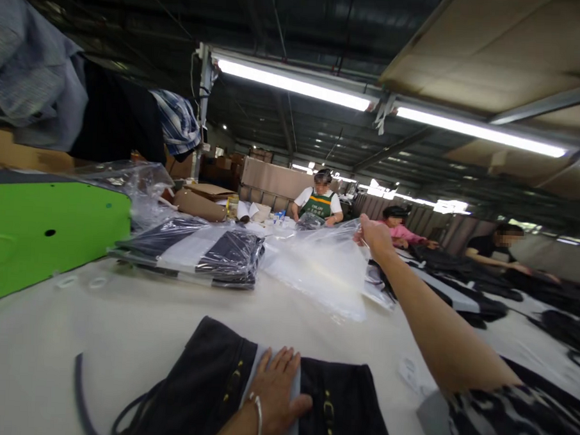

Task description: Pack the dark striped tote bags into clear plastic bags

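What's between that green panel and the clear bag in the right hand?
In the head view, a plastic-wrapped dark stack lies between the panel and bag, with loose clear film behind.

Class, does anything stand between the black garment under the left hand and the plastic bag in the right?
Nothing visible: white tabletop shows between the black garment under the left hand and the clear plastic bag in the right hand.

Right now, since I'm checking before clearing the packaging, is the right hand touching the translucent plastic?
Touching. The head view shows the right hand pinching the translucent plastic at its upper corner, the rest sloping down from that grip.
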Demonstrator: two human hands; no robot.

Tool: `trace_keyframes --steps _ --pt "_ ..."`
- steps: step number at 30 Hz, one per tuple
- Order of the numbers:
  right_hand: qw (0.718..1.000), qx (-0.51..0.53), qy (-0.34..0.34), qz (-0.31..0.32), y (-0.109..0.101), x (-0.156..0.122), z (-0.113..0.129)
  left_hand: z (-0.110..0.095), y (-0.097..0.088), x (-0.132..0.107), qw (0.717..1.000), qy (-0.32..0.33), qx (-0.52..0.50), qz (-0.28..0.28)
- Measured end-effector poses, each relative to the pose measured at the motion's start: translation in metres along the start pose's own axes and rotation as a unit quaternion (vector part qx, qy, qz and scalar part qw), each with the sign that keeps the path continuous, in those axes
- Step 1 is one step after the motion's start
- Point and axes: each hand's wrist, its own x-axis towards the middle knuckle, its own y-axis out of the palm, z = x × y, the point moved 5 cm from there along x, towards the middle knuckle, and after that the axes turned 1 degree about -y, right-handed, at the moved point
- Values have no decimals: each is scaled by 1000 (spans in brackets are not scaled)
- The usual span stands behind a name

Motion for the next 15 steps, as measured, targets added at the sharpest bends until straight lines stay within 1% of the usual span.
trace_keyframes --steps 2,4,6,7,9,11,13,15 --pt "998 69 -8 -5 -34 -20 48 1 -10 4 999 -15 -45 17" --pt "991 131 -16 4 -62 -50 91 -1 -24 7 995 -34 -88 38" --pt "984 176 -29 21 -86 -84 130 -12 -45 6 988 -51 -138 37" --pt "979 199 -34 31 -96 -100 148 -23 -57 3 985 -50 -165 26" --pt "959 277 -35 47 -111 -129 181 -56 -84 -6 975 -26 -218 -12" --pt "919 390 -30 60 -118 -154 213 -96 -108 -20 961 2 -271 -59" --pt "870 488 -32 56 -118 -180 246 -135 -126 -35 940 8 -324 -103" --pt "841 538 -49 37 -115 -207 279 -166 -140 -49 917 1 -373 -144"
